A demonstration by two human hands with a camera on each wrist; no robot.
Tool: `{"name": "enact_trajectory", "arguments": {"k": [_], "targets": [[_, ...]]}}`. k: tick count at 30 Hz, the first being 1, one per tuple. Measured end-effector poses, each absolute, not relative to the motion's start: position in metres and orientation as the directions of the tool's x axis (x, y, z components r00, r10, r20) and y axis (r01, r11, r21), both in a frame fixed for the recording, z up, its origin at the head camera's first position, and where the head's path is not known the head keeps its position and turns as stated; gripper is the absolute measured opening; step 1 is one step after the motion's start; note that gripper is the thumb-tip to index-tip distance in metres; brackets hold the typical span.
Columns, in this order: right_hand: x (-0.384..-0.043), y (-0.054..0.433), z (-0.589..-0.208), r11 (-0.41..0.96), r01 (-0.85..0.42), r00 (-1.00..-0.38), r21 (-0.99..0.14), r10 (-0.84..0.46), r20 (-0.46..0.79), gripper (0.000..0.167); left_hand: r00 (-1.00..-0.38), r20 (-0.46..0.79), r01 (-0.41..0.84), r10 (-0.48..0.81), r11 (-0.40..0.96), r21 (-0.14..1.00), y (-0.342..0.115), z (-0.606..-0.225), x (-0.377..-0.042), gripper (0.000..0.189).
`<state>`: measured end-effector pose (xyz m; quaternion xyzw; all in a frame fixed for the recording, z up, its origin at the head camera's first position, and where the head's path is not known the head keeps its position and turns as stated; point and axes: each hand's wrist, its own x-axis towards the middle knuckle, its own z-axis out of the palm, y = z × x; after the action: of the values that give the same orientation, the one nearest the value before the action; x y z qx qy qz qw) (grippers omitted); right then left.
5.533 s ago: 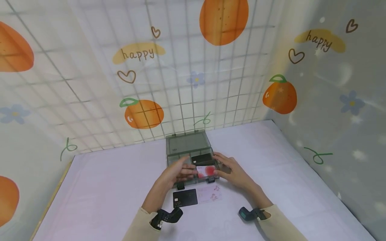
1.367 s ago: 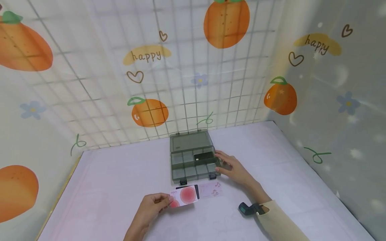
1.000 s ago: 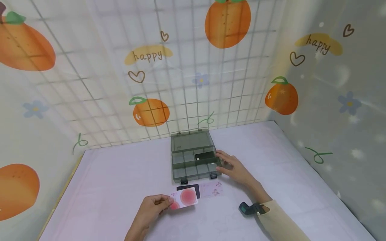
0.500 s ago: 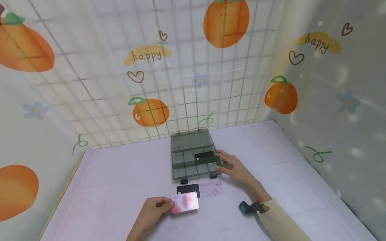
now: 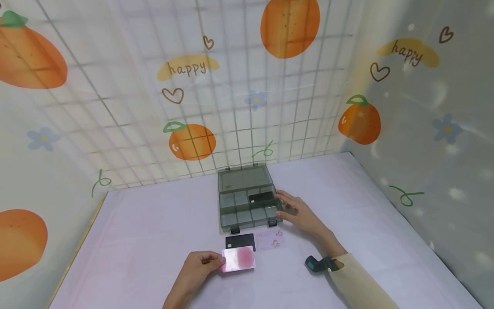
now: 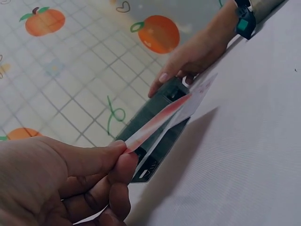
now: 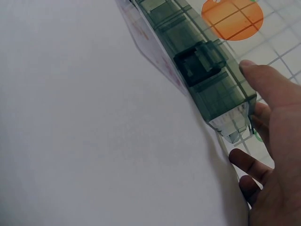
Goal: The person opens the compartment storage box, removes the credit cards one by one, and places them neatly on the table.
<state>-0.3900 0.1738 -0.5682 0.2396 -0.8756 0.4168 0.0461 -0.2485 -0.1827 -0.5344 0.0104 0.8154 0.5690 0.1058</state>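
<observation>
My left hand [image 5: 198,270] pinches a white and pink card [image 5: 238,259] by its left end between thumb and fingers. Glare lies across its face, and its shadow falls on the table in the left wrist view. Behind it a black card [image 5: 240,241], partly covered in the head view, lies flat beside a pale pink flowered card [image 5: 271,240]. Past them stands a green see-through compartment box [image 7: 197,66], its lid [image 5: 245,178] raised. My right hand [image 5: 302,218] rests at the box's right end, thumb on the rim, other fingers loosely bent beside it.
Another black card [image 5: 261,197] sits in the back right part of the box. Two dark latches [image 5: 234,229] stick out at its front. A white cloth covers the table [image 5: 162,214]; a curtain [image 5: 231,86] with oranges printed on it hangs behind.
Earlier both hands were at the box, with the pink card over its front compartments. The left hand has carried that card out toward me and tilted it; the right hand stays at the box.
</observation>
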Motion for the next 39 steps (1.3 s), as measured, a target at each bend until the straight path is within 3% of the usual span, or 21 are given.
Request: {"name": "enact_trajectory", "arguments": {"k": [18,39], "targets": [[-0.393,0.176,-0.568,0.537,-0.462,-0.879,-0.706,-0.38,0.287,0.068,-0.987,-0.09,0.005,0.13,0.59,0.808,-0.172,-0.534,-0.248,0.015],[-0.391,0.174,-0.569,0.542,-0.464,-0.878,-0.701,-0.383,0.286,0.067,-0.996,-0.093,-0.061,0.006,0.708,0.703,-0.163,-0.523,-0.248,0.017]]}}
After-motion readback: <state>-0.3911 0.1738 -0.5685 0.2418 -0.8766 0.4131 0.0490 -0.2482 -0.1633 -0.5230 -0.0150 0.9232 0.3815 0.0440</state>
